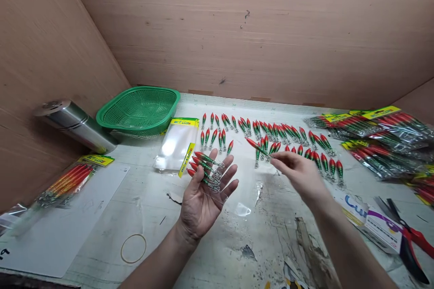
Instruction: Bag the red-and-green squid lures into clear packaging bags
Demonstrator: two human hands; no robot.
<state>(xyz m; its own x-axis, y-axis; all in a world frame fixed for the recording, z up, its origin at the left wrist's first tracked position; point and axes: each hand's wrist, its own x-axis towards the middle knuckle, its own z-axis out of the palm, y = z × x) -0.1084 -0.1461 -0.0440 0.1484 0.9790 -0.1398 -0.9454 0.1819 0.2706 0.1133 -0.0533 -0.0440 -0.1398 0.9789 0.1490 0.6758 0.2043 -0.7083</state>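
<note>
My left hand (206, 205) is palm up with its fingers half curled, the thumb resting over several red-and-green fishing lures (203, 161). Their tips point left and their wire hooks bunch on the fingers. A clear plastic bag with a yellow header (186, 160) lies at this hand's left; I cannot tell whether the hand also holds it. Between the fingertips of my right hand (294, 171), one more fishing lure (257, 146) is pinched by its hook end, tip toward the upper left. Beyond both hands, loose lures (267, 131) lie in two uneven rows on the table.
A stack of clear bags (174, 144) lies beside a green basket (139, 128). At left are a steel flask (77, 126) and a packet of orange lures (73, 180) on a white board. A rubber band (133, 260) lies in front. Packed lures (379, 137), a box (376, 228) and scissors (405, 230) occupy the right.
</note>
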